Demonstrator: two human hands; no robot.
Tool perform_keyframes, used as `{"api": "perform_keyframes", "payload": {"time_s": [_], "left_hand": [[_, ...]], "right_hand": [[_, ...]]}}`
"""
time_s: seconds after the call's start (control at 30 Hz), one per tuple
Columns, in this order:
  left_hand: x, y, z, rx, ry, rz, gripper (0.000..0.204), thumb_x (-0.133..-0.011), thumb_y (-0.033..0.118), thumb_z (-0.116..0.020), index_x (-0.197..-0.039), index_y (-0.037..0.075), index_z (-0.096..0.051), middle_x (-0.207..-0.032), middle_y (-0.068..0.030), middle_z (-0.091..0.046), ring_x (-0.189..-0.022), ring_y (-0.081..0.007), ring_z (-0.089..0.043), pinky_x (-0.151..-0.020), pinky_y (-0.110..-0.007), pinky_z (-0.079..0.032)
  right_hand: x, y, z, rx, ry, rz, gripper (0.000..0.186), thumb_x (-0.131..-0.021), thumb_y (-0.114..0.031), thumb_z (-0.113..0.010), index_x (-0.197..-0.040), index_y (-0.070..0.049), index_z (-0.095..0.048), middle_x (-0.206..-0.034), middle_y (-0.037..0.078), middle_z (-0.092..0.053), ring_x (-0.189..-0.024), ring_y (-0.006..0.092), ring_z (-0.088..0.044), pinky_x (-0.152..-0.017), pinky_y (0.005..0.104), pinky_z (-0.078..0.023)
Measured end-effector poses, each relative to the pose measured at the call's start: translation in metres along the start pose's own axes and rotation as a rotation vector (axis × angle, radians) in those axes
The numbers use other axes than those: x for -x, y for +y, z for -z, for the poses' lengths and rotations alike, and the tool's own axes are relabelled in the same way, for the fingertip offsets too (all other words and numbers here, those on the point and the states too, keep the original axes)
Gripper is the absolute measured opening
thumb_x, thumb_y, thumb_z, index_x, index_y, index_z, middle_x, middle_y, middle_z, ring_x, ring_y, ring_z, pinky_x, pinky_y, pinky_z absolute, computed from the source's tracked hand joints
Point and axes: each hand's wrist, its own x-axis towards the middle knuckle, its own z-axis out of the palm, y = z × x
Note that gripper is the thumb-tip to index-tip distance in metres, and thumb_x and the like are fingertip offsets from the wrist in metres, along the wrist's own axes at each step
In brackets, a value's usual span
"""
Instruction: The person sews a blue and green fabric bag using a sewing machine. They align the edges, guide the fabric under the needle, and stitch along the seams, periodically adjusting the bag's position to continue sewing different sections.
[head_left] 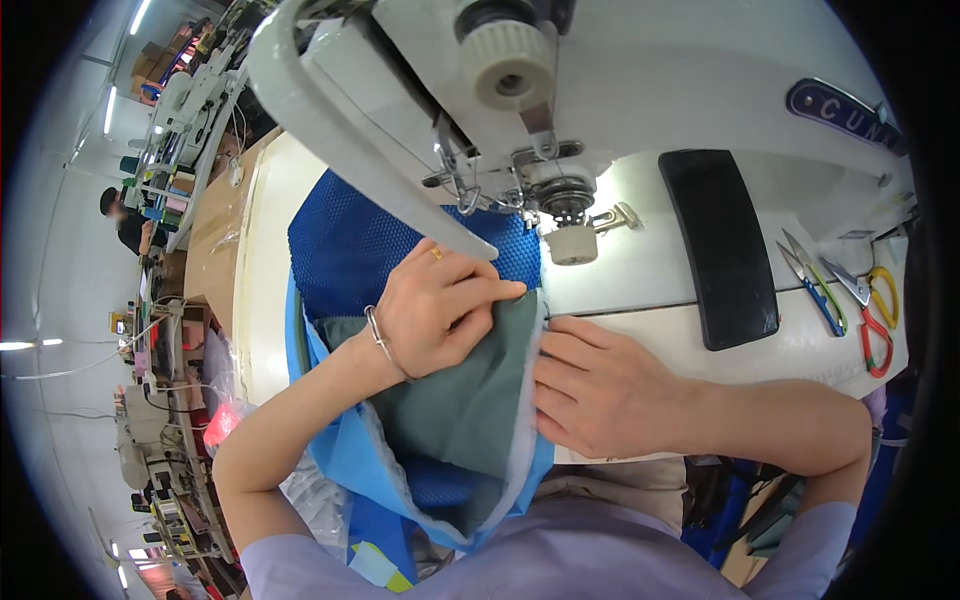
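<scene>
A layered fabric piece point(450, 400), grey-green with a pale raw edge and light blue panels, lies under the sewing machine point(570, 215) and hangs over the table's front edge. Its far part is dark blue mesh point(350, 240). My left hand point(435, 315), wearing a ring and a bracelet, presses on the grey-green layer just in front of the needle area, index finger stretched toward the seam edge, other fingers curled. At the right edge of the fabric, my right hand point(605, 385) grips the border with bent fingers; its thumb is hidden.
On the machine table to the right lie a black curved flat piece point(720, 250), thread snips point(815, 285) and scissors point(868, 310) with red and yellow handles. A white curved machine arm point(350, 120) arches above my left hand. Another person point(128, 225) is far left, near more machines.
</scene>
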Motion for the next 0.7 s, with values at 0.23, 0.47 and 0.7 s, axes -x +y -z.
{"api": "perform_keyframes", "payload": {"time_s": [0.23, 0.47, 0.7], "left_hand": [[-0.028, 0.039, -0.006, -0.148, -0.106, 0.447, 0.037, -0.080, 0.026, -0.078, -0.111, 0.006, -0.070, -0.090, -0.0107, -0.068, -0.074, -0.0267, -0.068, -0.065, -0.035, -0.053], [-0.022, 0.024, -0.013, -0.211, 0.042, 0.421, 0.023, -0.081, 0.010, -0.061, -0.103, 0.002, -0.061, -0.080, -0.0191, -0.068, -0.072, -0.0357, -0.069, -0.063, -0.050, -0.055], [-0.027, 0.026, -0.034, -0.356, 0.155, 0.399, 0.019, -0.087, 0.023, -0.069, -0.095, 0.005, -0.068, -0.070, -0.0160, -0.067, -0.061, -0.0332, -0.066, -0.056, -0.044, -0.051]], "right_hand": [[0.002, -0.007, 0.002, 0.121, -0.139, 0.083, 0.021, -0.082, -0.019, -0.062, -0.090, -0.001, -0.069, -0.098, 0.014, -0.067, -0.105, 0.0309, -0.060, -0.099, 0.0462, -0.045], [0.007, -0.019, -0.008, 0.179, -0.046, 0.052, 0.027, -0.088, -0.022, -0.061, -0.101, 0.000, -0.070, -0.112, 0.016, -0.068, -0.112, 0.0328, -0.059, -0.104, 0.0461, -0.042], [0.008, -0.015, -0.013, 0.151, -0.029, 0.046, 0.023, -0.087, -0.022, -0.062, -0.096, -0.002, -0.070, -0.105, 0.011, -0.066, -0.104, 0.0266, -0.058, -0.097, 0.0411, -0.043]]}}
